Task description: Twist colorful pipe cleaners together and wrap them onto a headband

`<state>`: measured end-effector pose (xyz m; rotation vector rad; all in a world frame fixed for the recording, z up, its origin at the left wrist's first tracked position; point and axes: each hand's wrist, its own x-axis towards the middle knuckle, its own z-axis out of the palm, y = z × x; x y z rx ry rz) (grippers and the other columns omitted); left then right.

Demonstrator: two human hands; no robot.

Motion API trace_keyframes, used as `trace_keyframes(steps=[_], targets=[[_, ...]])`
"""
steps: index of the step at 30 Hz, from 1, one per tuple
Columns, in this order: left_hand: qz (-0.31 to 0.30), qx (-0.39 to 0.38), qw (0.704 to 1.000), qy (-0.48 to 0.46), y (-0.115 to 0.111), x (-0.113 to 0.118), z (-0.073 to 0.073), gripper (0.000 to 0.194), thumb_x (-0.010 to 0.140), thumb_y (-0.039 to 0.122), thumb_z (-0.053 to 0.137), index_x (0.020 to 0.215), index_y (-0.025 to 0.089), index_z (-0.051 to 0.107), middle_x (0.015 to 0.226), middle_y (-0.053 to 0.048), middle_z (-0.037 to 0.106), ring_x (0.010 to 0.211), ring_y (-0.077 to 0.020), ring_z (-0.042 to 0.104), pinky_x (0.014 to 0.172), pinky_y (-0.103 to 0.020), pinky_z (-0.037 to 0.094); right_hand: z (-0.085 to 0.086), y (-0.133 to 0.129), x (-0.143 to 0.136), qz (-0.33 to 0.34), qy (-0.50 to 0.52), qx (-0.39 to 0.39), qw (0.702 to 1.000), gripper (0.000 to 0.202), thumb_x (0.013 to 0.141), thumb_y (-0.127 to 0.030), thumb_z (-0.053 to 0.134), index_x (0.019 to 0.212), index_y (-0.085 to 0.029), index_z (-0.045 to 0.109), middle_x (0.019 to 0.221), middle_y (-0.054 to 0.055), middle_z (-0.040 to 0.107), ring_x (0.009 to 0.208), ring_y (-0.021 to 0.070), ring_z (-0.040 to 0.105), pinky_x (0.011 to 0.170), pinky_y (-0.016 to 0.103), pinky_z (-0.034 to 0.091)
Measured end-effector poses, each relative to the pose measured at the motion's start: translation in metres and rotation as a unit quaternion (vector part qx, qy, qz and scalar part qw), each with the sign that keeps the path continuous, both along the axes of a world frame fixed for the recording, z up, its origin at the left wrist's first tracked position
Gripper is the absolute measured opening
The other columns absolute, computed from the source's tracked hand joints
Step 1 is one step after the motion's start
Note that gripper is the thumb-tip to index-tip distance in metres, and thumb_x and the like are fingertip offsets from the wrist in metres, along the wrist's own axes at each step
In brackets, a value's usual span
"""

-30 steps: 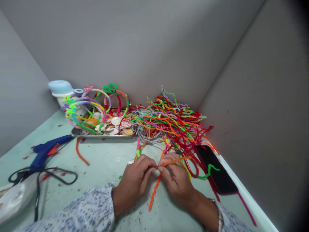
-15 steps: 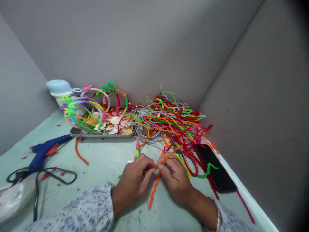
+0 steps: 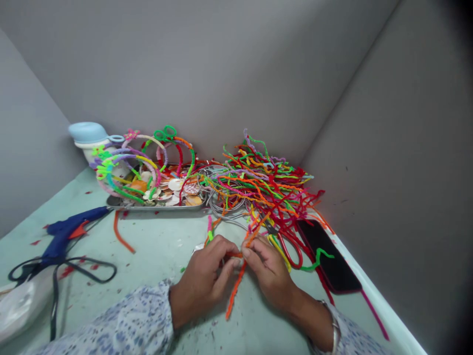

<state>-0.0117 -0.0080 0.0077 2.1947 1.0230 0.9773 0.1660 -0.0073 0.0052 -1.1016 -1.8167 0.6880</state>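
An orange pipe cleaner [image 3: 235, 291] is pinched between my two hands at the lower middle of the view. One end hangs down toward me, and another orange length sticks up past the right fingers. My left hand [image 3: 207, 276] is closed on it with thumb and forefinger. Close beside it, my right hand [image 3: 268, 271] pinches the same orange piece, fingertips nearly touching the left ones. Just beyond the right hand lie red-handled scissors [image 3: 291, 249], partly covered by pipe cleaners. A pink and green piece [image 3: 210, 229] lies beyond the left hand.
Behind are a heap of coloured pipe cleaners [image 3: 266, 182] and a metal tray [image 3: 162, 208] with discs and wrapped headbands. At left are a blue glue gun [image 3: 61, 236], its black cord and a blue-lidded bottle [image 3: 88, 140]. A phone [image 3: 328, 256] lies at right.
The upper orange end has swung left and stands more upright. My right fingers have shifted slightly around the piece. Both hands keep their hold, nearly in the same place.
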Motion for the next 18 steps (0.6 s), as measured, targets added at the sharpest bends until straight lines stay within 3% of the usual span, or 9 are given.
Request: trace_keyframes(steps=[6, 13, 18], targets=[[-0.004, 0.010, 1.000, 0.003, 0.0006, -0.0002, -0.0004, 0.012, 0.095, 0.020, 0.043, 0.097, 0.020, 0.056, 0.087, -0.004, 0.060, 0.081, -0.0162, 0.056, 0.070, -0.027, 0.043, 0.0003, -0.0009, 0.0020, -0.001, -0.007, 0.020, 1.000, 0.020, 0.094, -0.025, 0.045, 0.080, -0.020, 0.057, 0.079, 0.002, 0.057, 0.078, 0.0172, 0.053, 0.073, 0.031, 0.041], [-0.020, 0.012, 1.000, -0.001, 0.0011, -0.0027, -0.0033, 0.014, 0.094, 0.016, 0.043, 0.095, 0.019, 0.056, 0.085, -0.004, 0.059, 0.079, -0.0160, 0.055, 0.069, -0.027, 0.042, 0.0039, 0.0003, -0.0002, 0.017, 0.011, -0.021, 1.000, 0.023, 0.094, -0.024, 0.046, 0.073, -0.020, 0.054, 0.072, -0.001, 0.053, 0.073, 0.0157, 0.052, 0.071, 0.030, 0.042], [0.008, -0.017, 1.000, -0.019, 0.0000, -0.0022, -0.0004, 0.015, 0.095, 0.023, 0.044, 0.090, 0.019, 0.057, 0.081, -0.004, 0.059, 0.074, -0.0163, 0.055, 0.067, -0.028, 0.042, -0.0019, 0.0013, -0.0014, -0.041, -0.006, 0.038, 0.998, 0.017, 0.090, -0.025, 0.053, 0.074, -0.021, 0.053, 0.075, 0.000, 0.055, 0.076, 0.0173, 0.053, 0.072, 0.032, 0.043]])
